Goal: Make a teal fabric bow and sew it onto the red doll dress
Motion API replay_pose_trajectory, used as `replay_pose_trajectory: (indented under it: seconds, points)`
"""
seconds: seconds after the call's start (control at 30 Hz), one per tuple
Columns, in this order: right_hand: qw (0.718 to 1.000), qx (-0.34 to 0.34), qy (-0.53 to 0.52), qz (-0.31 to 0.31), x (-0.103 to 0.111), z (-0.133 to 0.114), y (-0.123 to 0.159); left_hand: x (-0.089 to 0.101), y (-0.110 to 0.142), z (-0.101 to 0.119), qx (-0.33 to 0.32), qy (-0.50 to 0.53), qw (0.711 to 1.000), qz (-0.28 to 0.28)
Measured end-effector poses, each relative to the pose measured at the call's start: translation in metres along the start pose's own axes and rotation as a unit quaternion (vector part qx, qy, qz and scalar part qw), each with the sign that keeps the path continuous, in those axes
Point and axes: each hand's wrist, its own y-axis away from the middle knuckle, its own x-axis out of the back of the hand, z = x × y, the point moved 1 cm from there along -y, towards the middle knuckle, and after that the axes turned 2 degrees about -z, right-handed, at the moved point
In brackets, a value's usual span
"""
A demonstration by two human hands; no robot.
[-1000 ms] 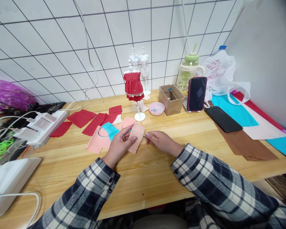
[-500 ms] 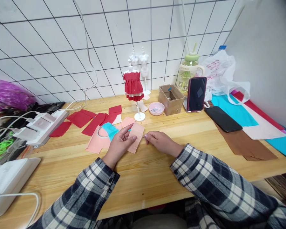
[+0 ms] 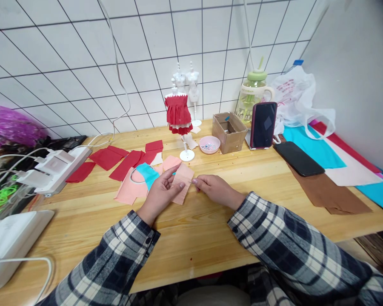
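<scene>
Holding a peach fabric piece [image 3: 186, 173] over the tabletop [image 3: 191, 238], a thin tool [image 3: 190, 182] at its side.

The left hand [image 3: 159, 190] grips the fabric between thumb and fingers, about midway between the tabletop's front and back edges; the right hand [image 3: 215, 187] pinches the tool, perhaps a needle, though too small to tell. Toward the back edge, a red ruffled dress [image 3: 178, 111] hangs on a miniature mannequin [image 3: 187, 156].
</scene>
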Motion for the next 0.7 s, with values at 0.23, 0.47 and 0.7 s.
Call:
replay_pose_trajectory:
  seconds: [0.23, 0.47, 0.7]
  points:
    - [1.0, 0.001, 0.002, 0.001, -0.0001, -0.0005, 0.0003, -0.0007, -0.0002, 0.0018, -0.001, -0.009, 1.0, 0.008]
    - [1.0, -0.001, 0.001, 0.002, -0.0008, -0.0002, 0.0003, 0.0004, 0.0, 0.0007, 0.003, 0.001, 1.0, 0.008]
    - [1.0, 0.003, 0.003, -0.003, -0.002, 0.0002, 0.0003, -0.0009, 0.0008, 0.0024, 0.0, 0.0, 1.0, 0.007]
